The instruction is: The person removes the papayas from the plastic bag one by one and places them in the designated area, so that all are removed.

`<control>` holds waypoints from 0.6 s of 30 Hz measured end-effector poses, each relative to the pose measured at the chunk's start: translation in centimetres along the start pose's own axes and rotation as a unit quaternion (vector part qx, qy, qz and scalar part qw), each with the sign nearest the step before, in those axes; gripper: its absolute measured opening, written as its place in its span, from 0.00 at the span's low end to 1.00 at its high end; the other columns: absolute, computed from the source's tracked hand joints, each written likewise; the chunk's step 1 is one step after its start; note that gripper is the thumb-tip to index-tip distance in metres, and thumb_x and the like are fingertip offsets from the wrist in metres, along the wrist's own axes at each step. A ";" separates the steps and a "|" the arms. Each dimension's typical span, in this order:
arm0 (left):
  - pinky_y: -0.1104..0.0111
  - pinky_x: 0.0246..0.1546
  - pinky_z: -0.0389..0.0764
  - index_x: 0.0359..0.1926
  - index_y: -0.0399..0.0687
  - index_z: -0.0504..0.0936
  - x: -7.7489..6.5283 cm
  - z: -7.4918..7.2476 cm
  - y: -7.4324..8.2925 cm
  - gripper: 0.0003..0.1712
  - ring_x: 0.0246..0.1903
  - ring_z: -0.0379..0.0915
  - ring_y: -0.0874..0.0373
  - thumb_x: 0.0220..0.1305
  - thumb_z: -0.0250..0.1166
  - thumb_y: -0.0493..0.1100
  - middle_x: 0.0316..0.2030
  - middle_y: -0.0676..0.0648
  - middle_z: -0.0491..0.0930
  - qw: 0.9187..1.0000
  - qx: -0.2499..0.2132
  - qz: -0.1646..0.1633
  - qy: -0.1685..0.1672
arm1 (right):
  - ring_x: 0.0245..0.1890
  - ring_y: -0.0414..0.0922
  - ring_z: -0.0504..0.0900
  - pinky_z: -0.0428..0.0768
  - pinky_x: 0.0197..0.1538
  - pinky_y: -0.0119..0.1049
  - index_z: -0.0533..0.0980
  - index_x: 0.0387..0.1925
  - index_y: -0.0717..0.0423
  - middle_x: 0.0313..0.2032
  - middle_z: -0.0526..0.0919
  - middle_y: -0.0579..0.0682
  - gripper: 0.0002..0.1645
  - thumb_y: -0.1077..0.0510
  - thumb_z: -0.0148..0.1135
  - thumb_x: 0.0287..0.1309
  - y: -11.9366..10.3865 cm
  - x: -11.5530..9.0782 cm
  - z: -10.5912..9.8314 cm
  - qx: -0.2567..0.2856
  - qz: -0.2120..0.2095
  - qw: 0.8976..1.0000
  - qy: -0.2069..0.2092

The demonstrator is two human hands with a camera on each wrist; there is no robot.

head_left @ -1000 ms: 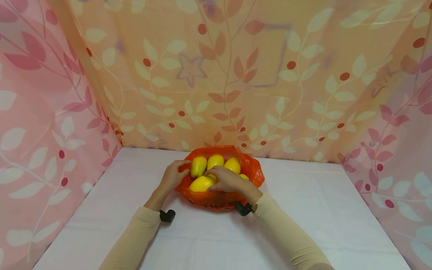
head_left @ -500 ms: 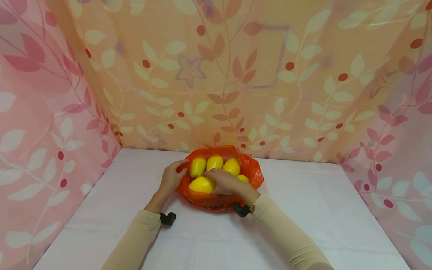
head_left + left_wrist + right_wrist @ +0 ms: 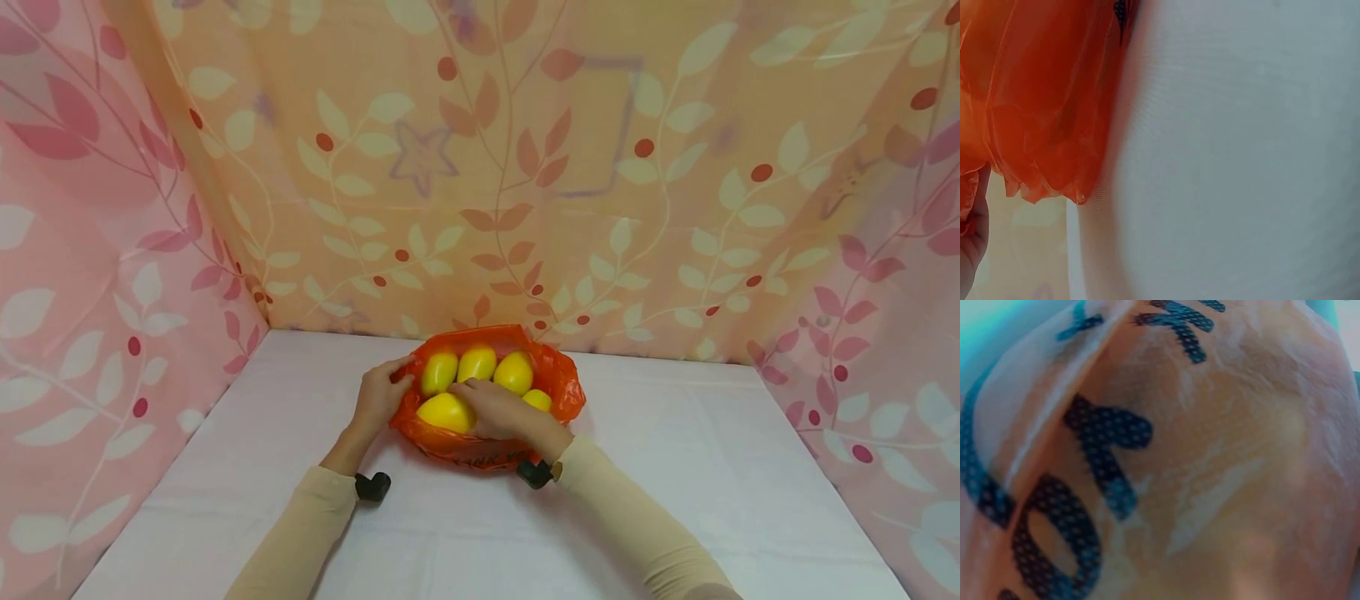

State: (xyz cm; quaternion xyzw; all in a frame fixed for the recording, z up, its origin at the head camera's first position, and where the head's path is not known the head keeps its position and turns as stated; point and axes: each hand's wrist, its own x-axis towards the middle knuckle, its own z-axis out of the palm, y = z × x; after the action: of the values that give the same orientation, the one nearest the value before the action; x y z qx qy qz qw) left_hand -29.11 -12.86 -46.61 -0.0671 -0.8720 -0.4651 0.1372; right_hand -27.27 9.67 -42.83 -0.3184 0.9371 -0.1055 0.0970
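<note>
An orange-red plastic bag [image 3: 558,379] with dark printed letters lies spread wide in the head view, with several yellow mangoes inside. My left hand [image 3: 380,396] grips the bag's left rim between thumb and fingers; a strip of that hand [image 3: 972,244] shows against the crumpled plastic in the left wrist view. Over the front of the bag, my right hand [image 3: 498,410] holds the right end of the front mango [image 3: 446,413], its fingertips behind the fruit and its thumb largely hidden. Behind it sit a row of mangoes [image 3: 513,372]; another mango [image 3: 537,400] peeks out beside the right wrist.
The bag stands on a white-covered table [image 3: 675,467], near its back edge. A leaf-patterned curtain [image 3: 525,167] hangs close behind, with pink curtains at both sides. In the right wrist view, the printed bag wall [image 3: 1210,456] fills nearly everything.
My right hand has shifted slightly down and toward the front of the bag. The front mango has turned and sits a little lower. My left hand stays at the rim.
</note>
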 end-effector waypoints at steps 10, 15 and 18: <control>0.52 0.57 0.78 0.57 0.38 0.81 0.0 -0.2 -0.2 0.20 0.54 0.78 0.42 0.63 0.64 0.34 0.52 0.36 0.82 1.000 -0.015 0.000 -0.004 | 0.60 0.46 0.74 0.74 0.66 0.44 0.61 0.71 0.44 0.62 0.73 0.47 0.45 0.43 0.68 0.55 0.3 0.0 0.2 -0.005 0.003 1.000 0.004; 0.50 0.62 0.74 0.57 0.40 0.80 0.0 -0.5 -0.1 0.21 0.58 0.74 0.41 0.63 0.65 0.37 0.56 0.36 0.80 0.999 -0.019 -0.014 -0.023 | 0.59 0.46 0.75 0.75 0.65 0.45 0.61 0.71 0.43 0.62 0.74 0.47 0.46 0.41 0.69 0.54 0.3 -0.1 0.3 0.002 0.008 1.000 0.004; 0.49 0.64 0.72 0.59 0.42 0.79 -0.2 -0.7 -0.1 0.22 0.60 0.72 0.40 0.64 0.65 0.40 0.58 0.37 0.78 0.999 -0.015 -0.030 -0.040 | 0.58 0.46 0.75 0.75 0.65 0.45 0.61 0.71 0.43 0.61 0.74 0.47 0.46 0.41 0.68 0.54 0.3 -0.2 0.3 0.007 0.008 1.000 0.005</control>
State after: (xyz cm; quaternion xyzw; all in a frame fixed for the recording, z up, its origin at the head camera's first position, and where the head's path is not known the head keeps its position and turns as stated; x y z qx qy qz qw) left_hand -28.87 -13.51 -46.40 -0.0618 -0.8713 -0.4789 0.0872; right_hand -27.24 9.98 -43.17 -0.3094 0.9394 -0.1127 0.0953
